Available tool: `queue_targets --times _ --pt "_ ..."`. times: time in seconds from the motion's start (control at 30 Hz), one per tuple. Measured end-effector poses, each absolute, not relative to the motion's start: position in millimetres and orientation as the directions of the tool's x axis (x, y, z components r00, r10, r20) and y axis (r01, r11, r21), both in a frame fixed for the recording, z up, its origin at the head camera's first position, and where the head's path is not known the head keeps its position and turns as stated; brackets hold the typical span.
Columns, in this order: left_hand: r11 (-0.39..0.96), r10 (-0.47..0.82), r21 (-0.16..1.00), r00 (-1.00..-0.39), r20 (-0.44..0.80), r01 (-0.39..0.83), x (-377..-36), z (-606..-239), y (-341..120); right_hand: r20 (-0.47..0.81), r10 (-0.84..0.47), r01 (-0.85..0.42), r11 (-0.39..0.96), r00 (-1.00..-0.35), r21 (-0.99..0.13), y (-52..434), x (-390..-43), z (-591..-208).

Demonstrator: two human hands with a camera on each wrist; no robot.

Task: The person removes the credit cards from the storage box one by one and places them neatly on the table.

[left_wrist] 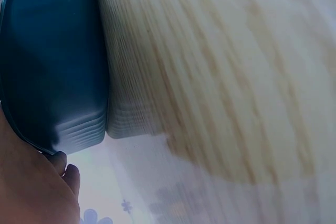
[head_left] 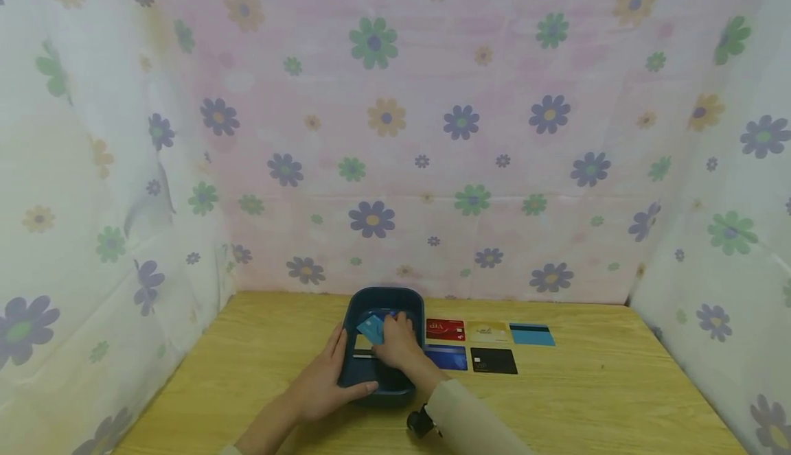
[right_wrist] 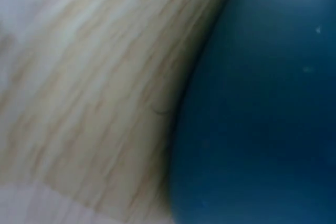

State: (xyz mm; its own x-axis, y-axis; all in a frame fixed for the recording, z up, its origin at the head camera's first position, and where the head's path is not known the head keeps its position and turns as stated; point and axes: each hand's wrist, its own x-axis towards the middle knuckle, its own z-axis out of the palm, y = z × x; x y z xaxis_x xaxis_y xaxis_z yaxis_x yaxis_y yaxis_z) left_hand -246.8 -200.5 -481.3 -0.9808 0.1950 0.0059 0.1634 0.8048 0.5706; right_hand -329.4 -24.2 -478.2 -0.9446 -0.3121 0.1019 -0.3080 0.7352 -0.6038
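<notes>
Five plastic cards (head_left: 488,345) already lie right of the dark blue plastic tray (head_left: 413,302) at lower centre of the wooden bench (head_left: 593,400), while the left hand (head_left: 321,381) grips the tray's near rim and the right hand (head_left: 395,342) pinches a light blue card (head_left: 371,329) inside, others apparently remaining.

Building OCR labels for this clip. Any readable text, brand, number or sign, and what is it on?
"VIP", roughly, on the red card: blurred, not sure.
Black card: small pale mark, too small to read.
Gold card, dark blue card, light blue card: nothing legible.
Card held by the right hand in the tray: no readable print.
Wrist views: none.
</notes>
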Motion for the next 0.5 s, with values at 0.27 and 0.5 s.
queue_targets --times 0.27,0.5 --pt "0.806 0.202 0.565 -0.979 0.014 0.174 -245.9 -481.3 -201.5 0.084 -0.282 -0.273 0.743 -0.956 -0.611 -26.4 -329.2 -479.4" --pt "0.801 0.209 0.57 -0.978 0.016 0.18 -245.5 -480.8 -201.0 0.097 -0.286 -0.284 0.743 -0.953 -0.606 -25.9 -328.5 -477.8"
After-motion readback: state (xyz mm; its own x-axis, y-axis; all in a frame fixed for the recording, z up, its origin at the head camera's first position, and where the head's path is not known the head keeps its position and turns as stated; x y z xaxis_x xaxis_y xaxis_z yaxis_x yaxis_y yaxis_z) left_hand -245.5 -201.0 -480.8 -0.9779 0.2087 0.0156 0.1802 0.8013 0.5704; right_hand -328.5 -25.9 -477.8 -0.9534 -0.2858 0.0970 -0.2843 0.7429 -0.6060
